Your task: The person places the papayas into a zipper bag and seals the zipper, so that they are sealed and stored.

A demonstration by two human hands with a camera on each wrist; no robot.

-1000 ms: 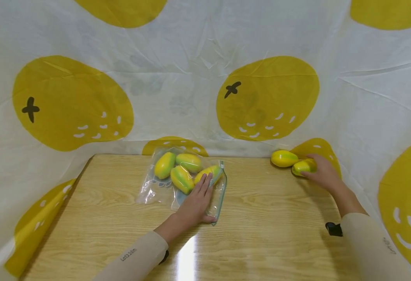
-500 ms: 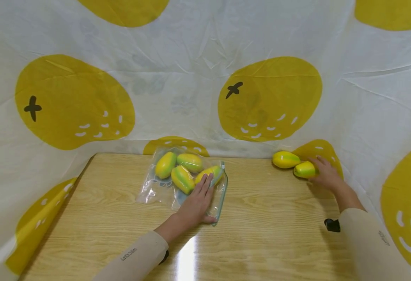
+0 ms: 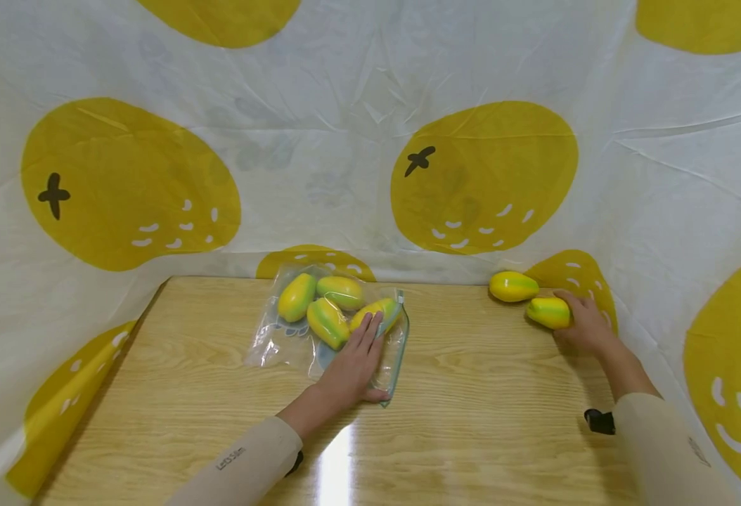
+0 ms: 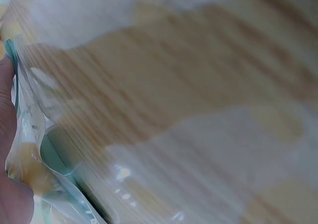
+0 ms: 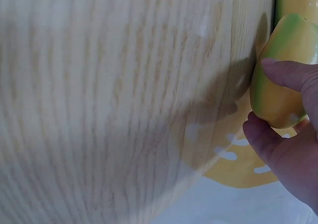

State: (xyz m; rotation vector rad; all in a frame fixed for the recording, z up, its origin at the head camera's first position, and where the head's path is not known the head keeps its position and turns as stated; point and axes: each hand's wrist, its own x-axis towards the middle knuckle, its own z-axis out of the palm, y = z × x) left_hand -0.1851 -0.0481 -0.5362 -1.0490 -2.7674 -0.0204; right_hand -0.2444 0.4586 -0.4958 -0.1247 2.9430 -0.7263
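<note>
A clear zip bag (image 3: pixel 294 355) with a teal edge lies flat, several yellow-green papayas (image 3: pixel 328 322) inside it. My left hand (image 3: pixel 353 362) rests on the bag near its zip end, straight fingers over the rightmost papaya and thumb by the teal edge. At the left border of the left wrist view, part of this hand (image 4: pixel 7 119) shows against the bag (image 4: pixel 31 157). At the back right, my right hand (image 3: pixel 588 323) grips the right end of a loose papaya (image 3: pixel 549 313). The right wrist view shows thumb and fingers around this papaya (image 5: pixel 280 92).
Another loose papaya (image 3: pixel 513 287) lies just behind and left of the gripped one, near the back edge. The wooden table (image 3: pixel 459 393) meets a white cloth (image 3: pixel 320 190) with yellow fruit prints at the back and sides.
My right hand has shifted its hold on the loose papaya, backing off toward its right end and gripping again. The papaya has turned slightly. My left hand and the bag stay put.
</note>
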